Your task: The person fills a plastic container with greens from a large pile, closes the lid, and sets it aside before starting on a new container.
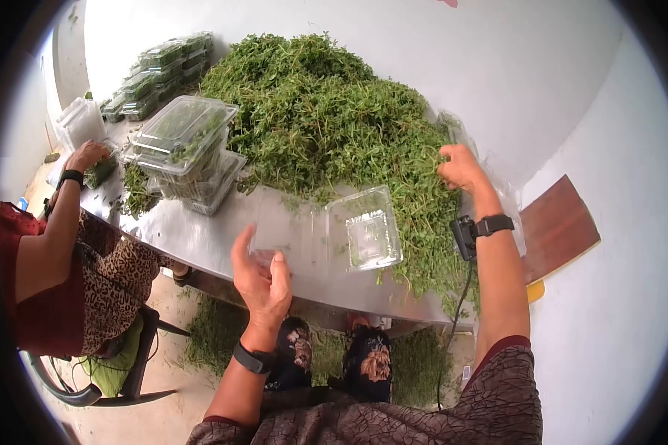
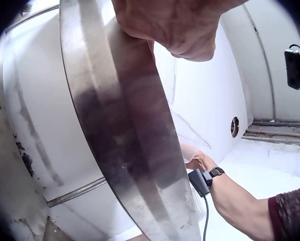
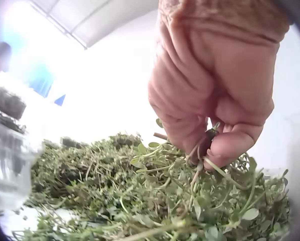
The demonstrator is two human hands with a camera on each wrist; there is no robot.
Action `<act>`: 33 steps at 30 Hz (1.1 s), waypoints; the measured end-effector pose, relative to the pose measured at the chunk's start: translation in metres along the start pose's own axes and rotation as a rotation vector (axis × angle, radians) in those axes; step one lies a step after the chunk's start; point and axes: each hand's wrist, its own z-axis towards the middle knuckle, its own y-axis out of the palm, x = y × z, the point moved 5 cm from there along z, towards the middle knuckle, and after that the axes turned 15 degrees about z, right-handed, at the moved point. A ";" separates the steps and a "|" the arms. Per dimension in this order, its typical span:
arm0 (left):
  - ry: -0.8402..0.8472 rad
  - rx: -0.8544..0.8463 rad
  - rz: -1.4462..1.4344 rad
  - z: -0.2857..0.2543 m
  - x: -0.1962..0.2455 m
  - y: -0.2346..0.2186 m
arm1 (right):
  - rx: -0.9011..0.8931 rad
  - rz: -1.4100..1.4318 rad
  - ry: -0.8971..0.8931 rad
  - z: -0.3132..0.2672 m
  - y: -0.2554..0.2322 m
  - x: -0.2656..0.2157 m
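Note:
My right hand [image 1: 464, 170] is at the right side of a large heap of leafy green stems [image 1: 312, 111]. In the right wrist view, its thumb and fingertips pinch a few sprigs [image 3: 196, 175] at the top of the pile. My left hand [image 1: 263, 285] is held at the table's front edge, fingers extended and thumb apart, with nothing in its grasp. Just beyond it lies an opened clear plastic clamshell box [image 1: 371, 237], its flat lid side toward that hand. The left wrist view shows part of the left hand [image 2: 175, 30] above the metal table edge [image 2: 130, 125].
Stacked clear boxes [image 1: 182, 137] stand left of the heap, with filled packs [image 1: 163, 70] behind. Another person's hand [image 1: 89, 154] works at the table's left end. A brown board [image 1: 560, 230] leans at the right wall. Loose greens [image 1: 215, 334] lie on the floor.

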 end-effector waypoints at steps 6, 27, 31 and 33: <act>-0.039 -0.104 -0.036 0.000 -0.001 0.002 | -0.070 0.157 0.015 -0.028 -0.007 0.006; -0.100 -0.035 -0.184 0.005 0.006 0.002 | 0.257 -0.144 -0.148 -0.056 0.005 0.026; -0.057 -0.040 -0.189 0.005 0.001 0.003 | 0.224 0.377 -0.059 -0.083 -0.022 -0.006; -0.036 -0.058 -0.191 0.005 -0.002 0.004 | 0.176 0.578 -0.080 -0.092 -0.024 -0.021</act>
